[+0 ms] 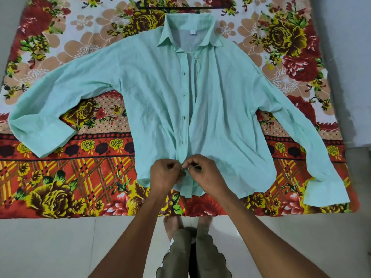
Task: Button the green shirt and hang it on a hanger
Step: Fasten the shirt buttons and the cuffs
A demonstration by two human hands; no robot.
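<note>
Both arms reach forward over the green shirt (160, 97). The left hand (164, 173) and right hand (202, 173), fingers curled, pinch its lower placket, probably at a button.

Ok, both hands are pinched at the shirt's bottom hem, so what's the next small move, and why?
Probably finish fastening the lowest button: the left hand and right hand pinch the two front edges of the green shirt together there, while the placket above still gapes open. Then move up one button.

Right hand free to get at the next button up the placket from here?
Probably yes. The right hand works at the shirt hem, and that button lies just above, uncovered, nothing between.
</note>
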